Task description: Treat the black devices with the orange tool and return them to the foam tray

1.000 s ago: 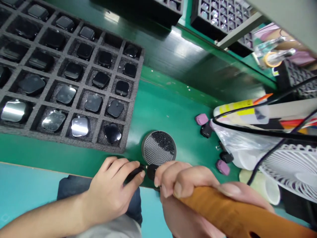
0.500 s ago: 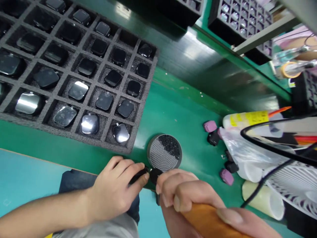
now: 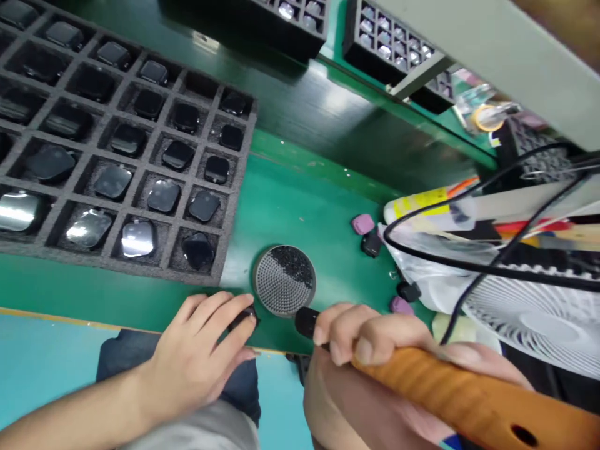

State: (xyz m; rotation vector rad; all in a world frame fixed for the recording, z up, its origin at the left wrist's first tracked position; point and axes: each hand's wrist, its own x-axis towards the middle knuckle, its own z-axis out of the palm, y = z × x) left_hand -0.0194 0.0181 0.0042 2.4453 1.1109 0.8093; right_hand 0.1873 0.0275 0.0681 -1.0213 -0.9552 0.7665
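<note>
On the green desk (image 3: 300, 212), the left hand (image 3: 194, 356) curls shut over a small black piece (image 3: 245, 317). The right hand (image 3: 360, 337) grips an orange tool (image 3: 445, 387) firmly, its black tip (image 3: 307, 322) just beside a round mesh dish (image 3: 284, 281). Past the left hand, a foam tray (image 3: 237, 187) keeps black screens (image 3: 178, 155) apart.

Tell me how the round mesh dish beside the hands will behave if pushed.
The round perforated dish looks like stiff metal, so it probably won't flex. Being low and flat on the glossy green bench top, it would likely slide rather than tip. The loose-looking black bits on one half might scatter if it's shoved sharply.
</note>
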